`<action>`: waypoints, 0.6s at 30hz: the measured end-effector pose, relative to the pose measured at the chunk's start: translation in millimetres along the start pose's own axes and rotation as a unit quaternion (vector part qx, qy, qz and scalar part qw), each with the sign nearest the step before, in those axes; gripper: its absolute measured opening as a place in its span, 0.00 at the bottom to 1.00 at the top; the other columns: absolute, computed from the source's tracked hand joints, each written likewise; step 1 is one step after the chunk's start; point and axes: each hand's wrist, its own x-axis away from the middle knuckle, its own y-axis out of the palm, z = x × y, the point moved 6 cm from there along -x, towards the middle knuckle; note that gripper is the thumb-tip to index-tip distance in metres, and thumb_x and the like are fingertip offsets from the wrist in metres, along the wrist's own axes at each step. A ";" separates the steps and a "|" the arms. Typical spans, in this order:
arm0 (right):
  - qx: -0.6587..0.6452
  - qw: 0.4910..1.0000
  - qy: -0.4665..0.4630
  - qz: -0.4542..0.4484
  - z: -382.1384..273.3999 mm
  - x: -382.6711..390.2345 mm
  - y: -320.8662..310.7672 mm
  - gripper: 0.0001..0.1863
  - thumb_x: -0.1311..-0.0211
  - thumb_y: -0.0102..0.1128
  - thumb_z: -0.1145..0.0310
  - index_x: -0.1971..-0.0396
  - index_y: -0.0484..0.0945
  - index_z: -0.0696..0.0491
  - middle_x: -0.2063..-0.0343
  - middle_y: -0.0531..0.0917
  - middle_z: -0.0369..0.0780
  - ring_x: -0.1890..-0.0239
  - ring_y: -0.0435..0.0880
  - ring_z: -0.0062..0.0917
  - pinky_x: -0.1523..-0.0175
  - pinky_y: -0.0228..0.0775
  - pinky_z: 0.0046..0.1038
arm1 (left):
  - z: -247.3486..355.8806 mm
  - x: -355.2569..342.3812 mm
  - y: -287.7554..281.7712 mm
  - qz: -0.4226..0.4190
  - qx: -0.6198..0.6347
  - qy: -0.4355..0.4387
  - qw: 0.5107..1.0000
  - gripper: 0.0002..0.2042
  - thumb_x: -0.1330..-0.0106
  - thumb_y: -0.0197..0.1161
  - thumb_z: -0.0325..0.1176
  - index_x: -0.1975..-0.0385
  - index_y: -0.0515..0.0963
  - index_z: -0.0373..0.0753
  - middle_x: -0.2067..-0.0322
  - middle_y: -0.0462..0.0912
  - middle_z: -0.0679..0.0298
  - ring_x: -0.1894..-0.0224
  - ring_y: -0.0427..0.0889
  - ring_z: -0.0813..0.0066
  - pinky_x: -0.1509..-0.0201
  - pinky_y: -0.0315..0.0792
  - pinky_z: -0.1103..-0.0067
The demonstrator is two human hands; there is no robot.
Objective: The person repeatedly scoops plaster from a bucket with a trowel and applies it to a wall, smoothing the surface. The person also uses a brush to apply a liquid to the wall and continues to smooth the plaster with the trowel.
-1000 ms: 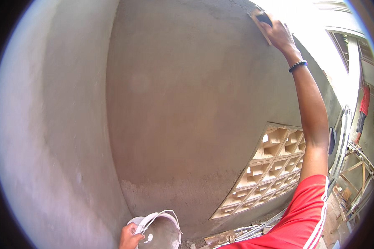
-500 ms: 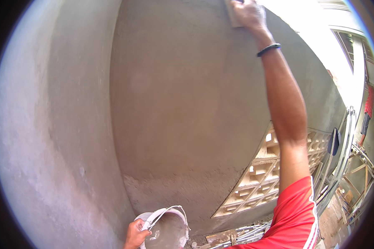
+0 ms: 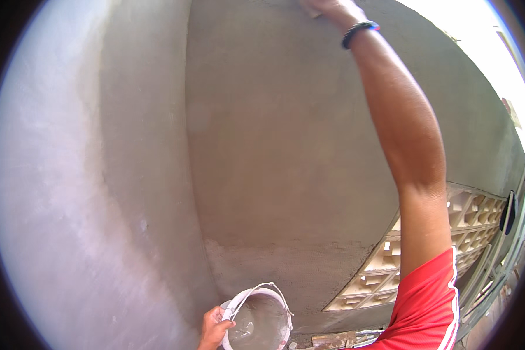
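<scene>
A cream lattice of square, hollow ventilation blocks (image 3: 475,214) is the landmark. At its right end hangs a dark, rounded object (image 3: 508,213), beside long, thin greyish poles (image 3: 504,273). Below the lattice lie weathered brown boards (image 3: 332,340) and pale, narrow strips (image 3: 368,337).

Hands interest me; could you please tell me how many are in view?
2: the left hand at the lower edge, on the rim of the pale bucket; the right hand at the top edge, partly cut off.
</scene>
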 end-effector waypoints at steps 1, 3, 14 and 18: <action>-0.008 0.999 -0.039 0.011 -21.7 5.7 19.9 0.08 0.45 0.52 0.71 0.69 0.80 0.55 0.64 0.80 0.48 0.59 0.81 0.37 0.59 0.75 0.35 | -12.1 2.5 -4.2 0.017 -0.003 0.007 1.000 0.11 0.61 0.61 0.15 0.78 0.70 0.36 0.79 0.73 0.67 0.77 0.71 0.80 0.72 0.66 0.81; 0.009 0.992 -0.129 0.007 -47.1 35.0 52.4 0.08 0.46 0.52 0.73 0.69 0.80 0.55 0.65 0.80 0.48 0.60 0.81 0.38 0.61 0.76 0.35 | -5.0 5.9 3.8 0.035 -0.005 -0.017 0.999 0.11 0.60 0.61 0.15 0.79 0.69 0.36 0.79 0.73 0.67 0.76 0.71 0.81 0.71 0.65 0.81; -0.430 0.785 -0.020 -0.445 -39.7 328.5 51.0 0.12 0.46 0.51 0.69 0.68 0.75 0.63 0.72 0.79 0.52 0.69 0.80 0.43 0.63 0.70 0.39 | -67.0 13.2 18.1 0.121 0.100 0.011 0.987 0.11 0.60 0.59 0.15 0.78 0.69 0.38 0.79 0.73 0.68 0.78 0.70 0.82 0.72 0.65 0.83; -0.533 0.714 0.086 -0.445 -5.5 438.0 13.5 0.22 0.43 0.58 0.67 0.49 0.70 0.58 0.64 0.81 0.49 0.61 0.82 0.36 0.57 0.71 0.35 | -64.0 8.8 21.9 0.113 0.095 -0.002 0.989 0.11 0.58 0.59 0.15 0.78 0.68 0.39 0.79 0.73 0.68 0.78 0.70 0.82 0.72 0.65 0.84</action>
